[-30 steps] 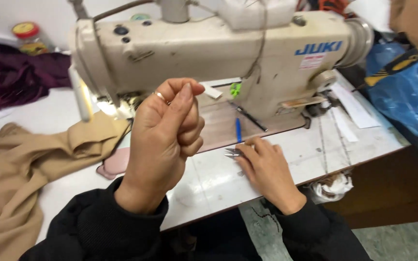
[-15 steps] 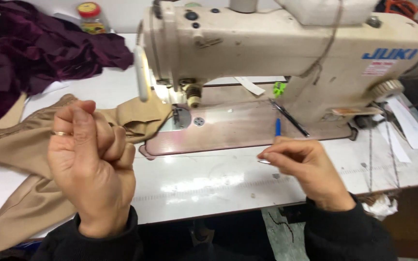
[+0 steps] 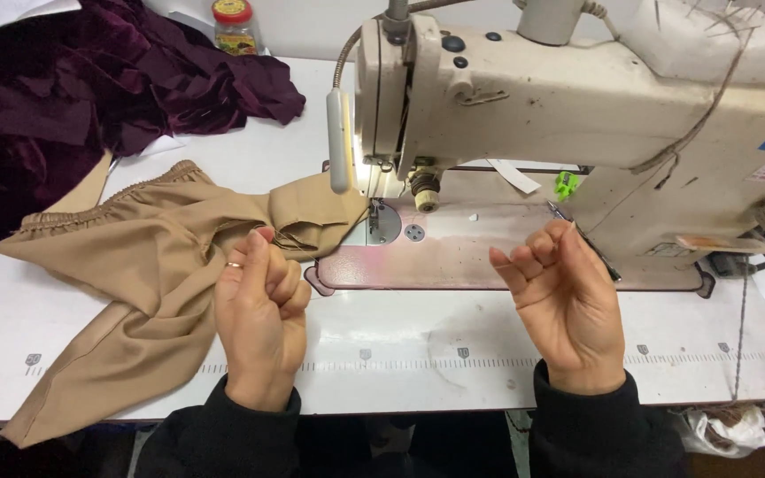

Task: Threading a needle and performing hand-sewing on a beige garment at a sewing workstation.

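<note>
Tan fabric lies at centre left, just under my left hand; my right hand is raised at centre right. Both sets of fingers are curled narrow, as if pinching a thread too fine to see. I'd keep it taut and level. Half a second back my hands sat lower and wider apart
</note>
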